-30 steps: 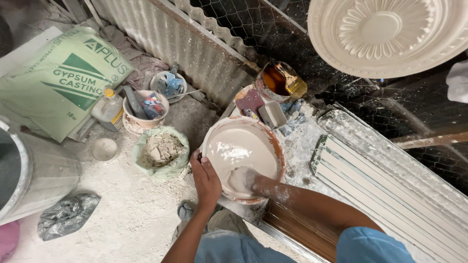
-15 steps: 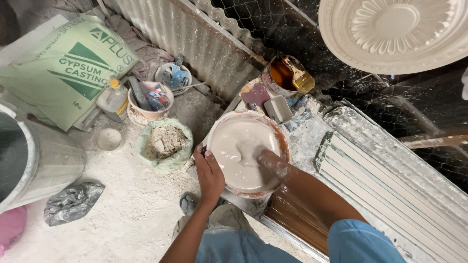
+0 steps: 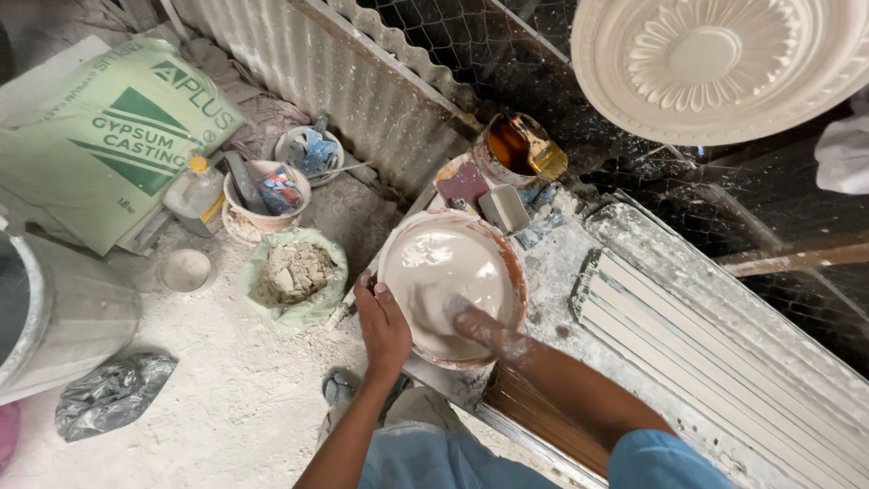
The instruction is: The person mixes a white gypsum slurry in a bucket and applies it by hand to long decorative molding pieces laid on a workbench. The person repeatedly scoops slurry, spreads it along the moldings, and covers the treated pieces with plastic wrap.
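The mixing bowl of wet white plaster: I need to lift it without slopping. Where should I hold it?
By the rim of the bowl, from opposite sides. It is wide, round and nearly full; the left hand already steadies the near-left rim, while the right hand is in the mix.

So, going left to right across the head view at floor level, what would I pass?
Metal drum → small white dish → green bag of rubble → left hand → bowl of white plaster → ribbed white moulding.
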